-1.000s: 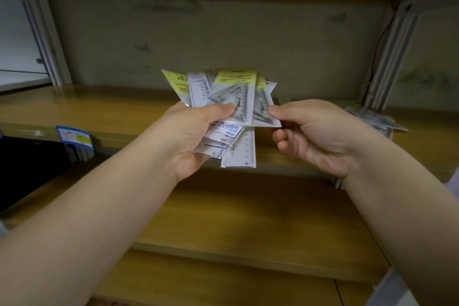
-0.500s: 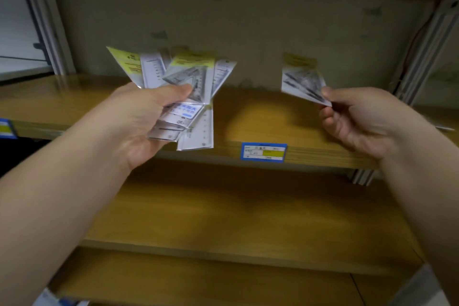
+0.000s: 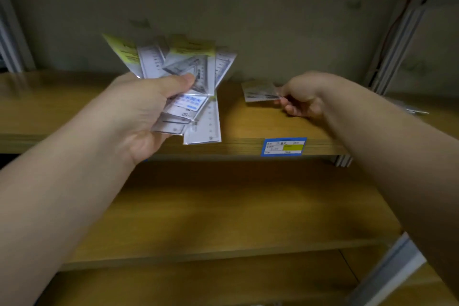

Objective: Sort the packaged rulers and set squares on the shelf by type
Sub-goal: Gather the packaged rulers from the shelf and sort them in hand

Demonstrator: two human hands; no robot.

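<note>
The left hand (image 3: 139, 117) holds a fanned bundle of clear-plastic packaged rulers and set squares (image 3: 188, 87), its grip clenched round them with the thumb pressed across the front of the packs. Several packs carry yellow header cards at the top, one shows a grey triangular set square, and a long pale ruler pack hangs lowest in the fan. The bundle is raised in front of the upper wooden shelf board (image 3: 74, 107), towards the left.

To the right, the right hand (image 3: 303, 99) pinches a single small packaged set square (image 3: 260, 92) by its right edge, grasping it between thumb and fingertips. That pack lies low over the same board, at or just above its surface; blur hides whether it touches.

A blue and yellow price label (image 3: 284, 146) sits on the board's near edge, below the right hand. More clear packs (image 3: 412, 109) lie far right on the board, blurred. A lower wooden shelf (image 3: 223, 206) runs beneath both forearms.
</note>
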